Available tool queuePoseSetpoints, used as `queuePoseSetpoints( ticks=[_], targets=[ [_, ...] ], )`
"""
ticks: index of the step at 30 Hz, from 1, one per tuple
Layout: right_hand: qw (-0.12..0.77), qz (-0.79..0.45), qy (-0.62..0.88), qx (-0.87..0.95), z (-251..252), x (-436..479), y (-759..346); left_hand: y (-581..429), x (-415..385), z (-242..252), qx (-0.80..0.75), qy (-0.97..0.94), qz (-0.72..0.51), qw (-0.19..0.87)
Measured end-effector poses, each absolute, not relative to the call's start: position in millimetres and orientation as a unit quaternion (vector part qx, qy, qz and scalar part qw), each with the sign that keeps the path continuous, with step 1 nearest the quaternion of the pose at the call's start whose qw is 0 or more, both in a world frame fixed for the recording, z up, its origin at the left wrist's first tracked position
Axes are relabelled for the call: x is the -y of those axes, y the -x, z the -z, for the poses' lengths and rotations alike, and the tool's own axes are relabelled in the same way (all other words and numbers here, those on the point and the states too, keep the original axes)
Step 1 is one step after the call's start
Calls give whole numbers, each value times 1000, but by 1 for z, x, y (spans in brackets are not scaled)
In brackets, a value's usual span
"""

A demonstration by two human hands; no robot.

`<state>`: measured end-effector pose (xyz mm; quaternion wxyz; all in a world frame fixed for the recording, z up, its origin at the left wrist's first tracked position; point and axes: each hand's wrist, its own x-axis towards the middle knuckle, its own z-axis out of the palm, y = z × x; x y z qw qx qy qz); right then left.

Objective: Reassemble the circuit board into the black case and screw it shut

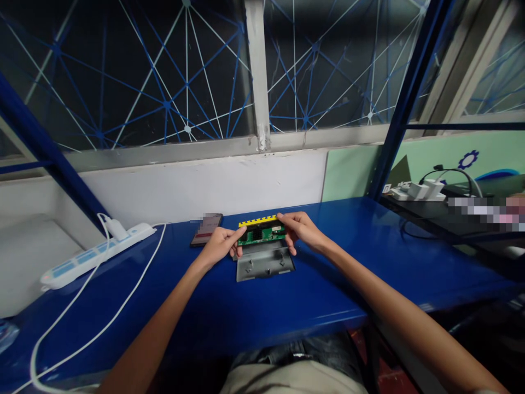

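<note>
A green circuit board (268, 234) with a yellow strip of connectors along its far edge is held between my two hands, tilted above the table. My left hand (223, 242) grips its left end, thumb on top. At the right end, my right hand (301, 230) pinches the board near the yellow strip. Just below it a grey plastic casing half (266, 264) lies on the table, inner side up, with small posts showing. The fingers under the board are partly hidden.
On the blue table (328, 290), a phone (206, 230) lies beyond my left hand. A white power strip (98, 254) with a plug and a looping white cable (135, 290) sits at left. More plugs and cables (426, 189) are on the dark neighbouring table, by a blue shelf post (406, 109).
</note>
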<state>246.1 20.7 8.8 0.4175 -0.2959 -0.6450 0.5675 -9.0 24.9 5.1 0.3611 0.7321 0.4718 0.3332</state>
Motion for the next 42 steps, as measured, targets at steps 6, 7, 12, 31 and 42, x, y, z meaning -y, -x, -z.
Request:
queuePoseSetpoints(
  ticks=[6,7,12,31,42],
  targets=[
    [439,-547,297,648,-8,-22,-249,7,-25,-4,-470,-722,-340,377],
    [442,-540,302,649,-8,-23,-249,7,-25,-4,-471,-719,-343,378],
    [442,-517,334,652,-6,-23,-250,5,-22,-6,-476,-713,-348,379],
    [423,-355,390,737,-2,-29,-251,4,-24,-7,-496,-663,-383,409],
    [407,-401,403,715,0,-30,-252,7,-27,-9,-516,-634,-394,420]
  ],
)
